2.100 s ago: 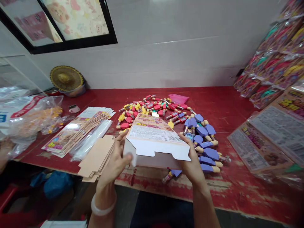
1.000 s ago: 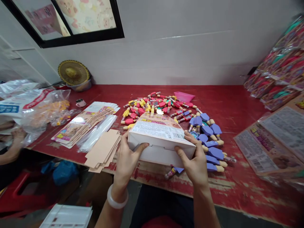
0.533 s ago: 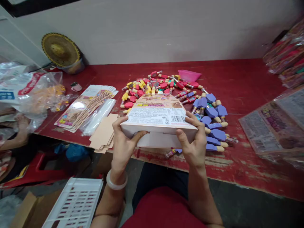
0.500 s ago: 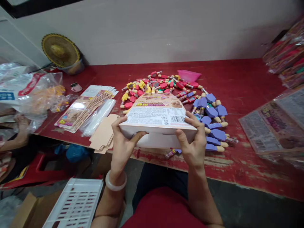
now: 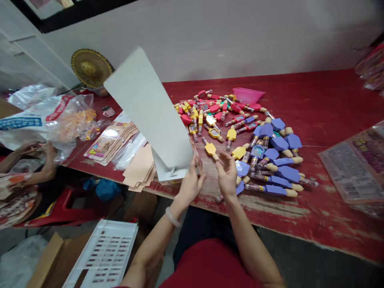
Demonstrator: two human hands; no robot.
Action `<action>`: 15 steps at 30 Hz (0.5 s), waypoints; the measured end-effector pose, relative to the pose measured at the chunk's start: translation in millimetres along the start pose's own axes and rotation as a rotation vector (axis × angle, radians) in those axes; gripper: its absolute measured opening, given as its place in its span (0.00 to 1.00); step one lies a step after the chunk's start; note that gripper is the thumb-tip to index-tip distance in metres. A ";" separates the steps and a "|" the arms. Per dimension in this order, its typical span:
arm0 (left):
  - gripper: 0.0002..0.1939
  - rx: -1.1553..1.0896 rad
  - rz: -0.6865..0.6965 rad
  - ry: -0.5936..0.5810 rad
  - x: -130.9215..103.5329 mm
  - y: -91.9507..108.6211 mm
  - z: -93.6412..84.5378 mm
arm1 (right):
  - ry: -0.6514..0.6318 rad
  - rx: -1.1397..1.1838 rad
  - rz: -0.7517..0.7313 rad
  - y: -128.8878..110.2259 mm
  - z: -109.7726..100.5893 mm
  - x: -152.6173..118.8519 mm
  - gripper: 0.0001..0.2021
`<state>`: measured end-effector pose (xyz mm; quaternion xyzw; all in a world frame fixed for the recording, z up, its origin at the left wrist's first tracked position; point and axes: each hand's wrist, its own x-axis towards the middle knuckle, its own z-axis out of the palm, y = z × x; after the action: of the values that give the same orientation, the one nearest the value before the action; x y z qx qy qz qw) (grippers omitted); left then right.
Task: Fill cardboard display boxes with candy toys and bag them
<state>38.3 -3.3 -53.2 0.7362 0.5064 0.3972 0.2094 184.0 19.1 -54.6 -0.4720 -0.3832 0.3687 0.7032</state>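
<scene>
"Where is the white cardboard carton (image 5: 150,108)?"

"Tilted beside tan paper cards (image 5: 139,166), its side pinched by the left hand (image 5: 190,183). The right hand (image 5: 227,174) has curled fingers near a yellow spade-shaped toy (image 5: 210,149); gripping, I cannot tell."

"The risk?"

"A weak pinch could topple it over the red wooden table's (image 5: 324,96) near edge; far right gives more room."

We get single head-worn view, set above near side of table (image 5: 324,96), facing forward and steeply down. Close range: left hand (image 5: 189,184) and right hand (image 5: 227,176) mid-frame, wall (image 5: 240,44) across top, wearer's torso (image 5: 207,268) at bottom.
</scene>
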 end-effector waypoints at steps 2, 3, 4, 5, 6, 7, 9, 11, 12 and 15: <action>0.44 0.188 -0.067 -0.134 0.8 -30.3 30.9 | -0.013 -0.003 -0.036 -8.9 -7.7 1.2 0.17; 0.44 0.317 -0.118 -0.167 1.6 -43.8 39.4 | -0.013 -0.010 -0.043 -13.5 -11.0 1.9 0.15; 0.41 0.449 -0.164 -0.194 3.2 -55.0 43.7 | -0.007 -0.021 -0.042 -17.2 -13.6 2.4 0.14; 0.35 0.572 -0.197 -0.224 5.8 -63.7 44.5 | 0.003 -0.032 -0.038 -19.7 -14.9 2.4 0.13; 0.28 0.674 -0.207 -0.265 9.8 -69.9 43.1 | 0.013 -0.042 -0.035 -20.7 -15.0 1.9 0.12; 0.23 0.740 -0.195 -0.312 15.5 -74.2 41.0 | 0.011 -0.051 -0.034 -20.1 -13.6 0.7 0.11; 0.19 0.770 -0.134 -0.365 31.0 -79.7 39.3 | -0.038 -0.067 -0.043 -15.0 -7.0 -3.3 0.09; 0.19 0.716 -0.098 -0.368 48.7 -84.4 45.6 | -0.136 -0.100 -0.050 -5.7 2.9 -7.4 0.09; 0.19 0.668 -0.085 -0.348 56.5 -86.4 51.3 | -0.192 -0.134 -0.047 0.1 8.2 -8.5 0.10; 0.16 0.381 -0.041 -0.193 67.3 -87.5 66.6 | -0.362 -0.296 -0.032 20.3 21.5 -4.1 0.15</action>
<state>52.2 99.3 -130.0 0.7864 0.5650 0.2176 0.1220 159.9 29.4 -69.0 -0.4898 -0.5604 0.3760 0.5519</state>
